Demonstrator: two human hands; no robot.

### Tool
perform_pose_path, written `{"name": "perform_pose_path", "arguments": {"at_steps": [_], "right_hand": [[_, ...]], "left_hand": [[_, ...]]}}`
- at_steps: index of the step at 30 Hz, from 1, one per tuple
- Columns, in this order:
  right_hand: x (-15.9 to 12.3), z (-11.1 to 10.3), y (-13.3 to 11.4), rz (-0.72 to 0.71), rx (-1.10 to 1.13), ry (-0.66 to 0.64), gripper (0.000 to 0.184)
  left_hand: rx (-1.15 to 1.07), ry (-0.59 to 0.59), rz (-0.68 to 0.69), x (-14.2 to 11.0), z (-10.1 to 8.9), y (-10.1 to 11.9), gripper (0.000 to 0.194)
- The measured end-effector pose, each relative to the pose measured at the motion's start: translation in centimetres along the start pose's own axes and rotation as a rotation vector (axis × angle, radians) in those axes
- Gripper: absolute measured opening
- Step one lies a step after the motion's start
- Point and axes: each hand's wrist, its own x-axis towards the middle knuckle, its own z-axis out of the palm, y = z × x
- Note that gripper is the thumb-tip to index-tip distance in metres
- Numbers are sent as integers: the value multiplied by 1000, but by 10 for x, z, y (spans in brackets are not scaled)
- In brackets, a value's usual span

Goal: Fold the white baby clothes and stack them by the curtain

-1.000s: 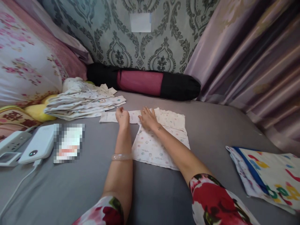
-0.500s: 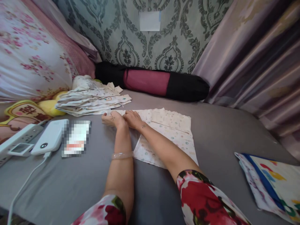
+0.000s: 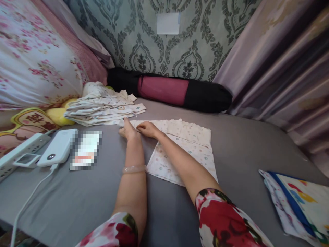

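A small white printed shirt (image 3: 191,154) lies on the grey bed sheet, partly folded over, with one sleeve stretched to the left. My left hand (image 3: 128,130) is at that sleeve's end, one finger pointing forward and the others curled at the cloth; its underside is hidden. Close beside it, my right hand (image 3: 148,129) pinches the sleeve's edge between thumb and fingertips. Its forearm crosses above the shirt's body. Just beyond my left hand rests a stack of similar folded clothes (image 3: 102,106).
On the left are a phone (image 3: 86,150) with a blurred screen, a white power bank (image 3: 58,147) with a cable, and a power strip (image 3: 25,151). A black and pink rolled bag (image 3: 164,90) lies along the wall. Folded colourful cloth (image 3: 300,202) is at right.
My left hand has turned, with a finger now extended forward. The right hand's fingers have drawn into a pinch on the sleeve. The view has shifted slightly.
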Motion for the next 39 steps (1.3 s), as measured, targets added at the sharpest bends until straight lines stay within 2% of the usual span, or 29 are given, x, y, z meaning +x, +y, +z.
{"name": "perform_pose_path", "arguments": {"at_steps": [3,6,9,11,16,22,26,31,33,34,37,39], "right_hand": [[-10,-11,0,-32,-2,-40,29],[-28,-30,10,49,-153,54,33],[-50,-51,28,216,-382,181,36],[-64,-61,38,283,-486,191,37],[-84,-67,43,277,-506,131,39],[-76,-68,27,398,-533,-12,64],[-62,-68,20,492,-547,-57,87],[-55,-70,18,544,-490,-69,96],[-60,-76,20,514,-364,1,86],[-65,-80,22,502,-273,79,77],[-87,-91,27,549,107,421,40],[-107,-95,29,628,450,600,26]], "left_hand": [[-62,133,-118,-1,1,-1,18],[-171,220,-195,-2,3,0,9],[-234,188,-189,-3,5,3,8],[-255,175,-185,-3,7,7,6],[-409,280,-169,-1,9,19,14],[-384,126,-63,4,11,29,18],[-320,17,31,-2,18,40,20],[-485,-78,88,-18,30,49,11],[-487,-104,121,-26,36,49,7],[-468,-120,141,-30,39,48,9],[-356,-209,220,-47,48,46,21],[-272,-301,276,-63,55,47,25]]}}
